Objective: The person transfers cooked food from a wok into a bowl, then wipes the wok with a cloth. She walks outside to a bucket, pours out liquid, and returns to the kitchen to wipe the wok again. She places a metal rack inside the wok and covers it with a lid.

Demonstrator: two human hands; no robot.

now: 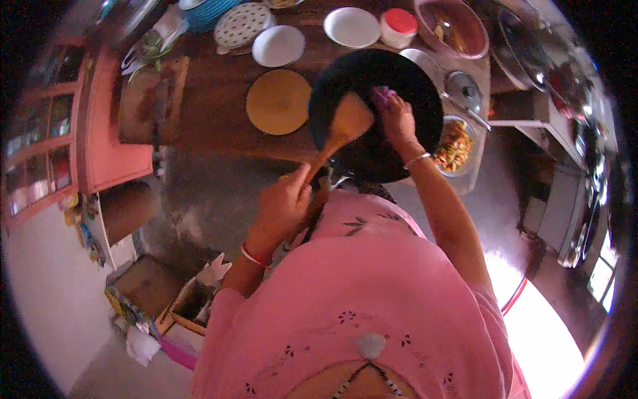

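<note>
My left hand [285, 202] grips the handle of a wooden spatula [351, 119]. The spatula's broad blade reaches over the left part of a large black wok [423, 90]. Over the inside of this wok, my right hand [400, 122] has its fingers closed on a small crumpled purple thing [383, 98], which looks like a cloth. Whether that thing touches the wok's surface is too dark to tell. What lies behind my left hand, below the wok's rim, is partly hidden.
A round wooden board [278, 102] lies left of the wok. Beyond stand two white bowls [352, 27], a red-lidded jar [400, 27] and a pink basin [478, 45]. Chopped vegetables [454, 147] fill a dish at right, near a pot lid [463, 92]. A cutting board [149, 102] lies far left.
</note>
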